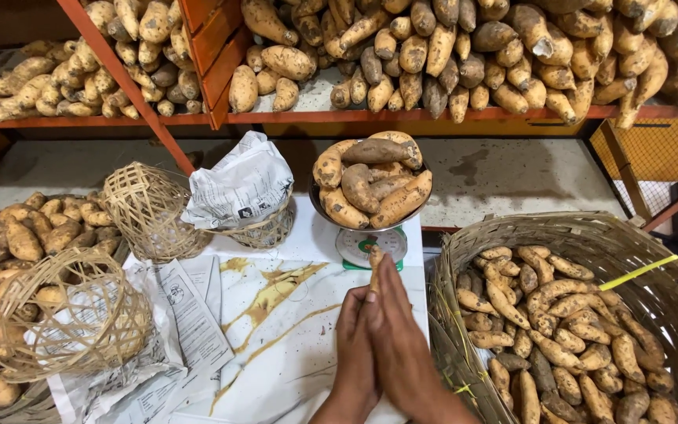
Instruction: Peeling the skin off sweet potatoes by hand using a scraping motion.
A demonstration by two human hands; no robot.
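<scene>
A: What fills the frame, biggest first?

B: The red shelf (402, 116) across the top, heaped with tan, knobbly tubers. Then the big woven basket (590, 235) at lower right, coarse wicker, half full of smaller ones. A white marbled table (292, 330) runs up the middle, dusted with dirt.

A: And on the table?

B: A scale (370, 245) at the centre, its metal bowl (317, 206) piled with fat roots. Left of it, two small open-weave baskets (147, 208), one lined with crumpled newspaper (237, 188). Another loose wicker one (64, 322) sits at lower left.

A: The hands?

B: Low in the centre, pressed together palm to palm. The left hand (355, 345) and right hand (398, 345) close flat around one slim tuber (375, 263), pinching it between them.

A: How does it lie?

B: Its long axis runs up the frame, tip poking out above the fingertips, just in front of the scale's dial. Only the top shows; the rest is hidden between the palms. Both hands touch it; the right lies over more of it.

A: Its surface?

B: Tan, dull, earthy skin, tapering.
</scene>
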